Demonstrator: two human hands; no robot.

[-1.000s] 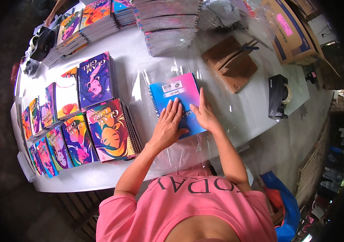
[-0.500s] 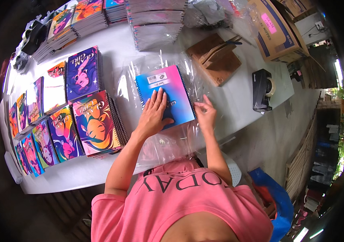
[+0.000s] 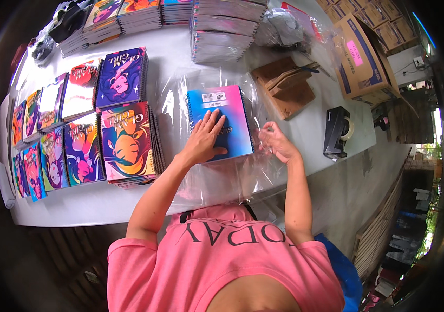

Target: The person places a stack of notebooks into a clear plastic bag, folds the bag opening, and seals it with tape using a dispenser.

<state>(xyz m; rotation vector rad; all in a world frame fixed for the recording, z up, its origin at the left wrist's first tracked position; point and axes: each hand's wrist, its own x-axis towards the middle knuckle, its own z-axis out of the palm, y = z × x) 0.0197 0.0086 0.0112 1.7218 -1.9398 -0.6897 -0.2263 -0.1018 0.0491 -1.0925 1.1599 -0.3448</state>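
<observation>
White table (image 3: 84, 208) under a notebook (image 3: 237, 130); left hand (image 3: 205, 136) spread flat on it, right hand (image 3: 279, 144) beside it, apparently pinching clear plastic (image 3: 222, 179).

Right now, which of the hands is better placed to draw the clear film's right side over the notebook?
Probably the right hand: it is curled at the clear film just right of the notebook, while the left hand lies spread on the cover.
</observation>
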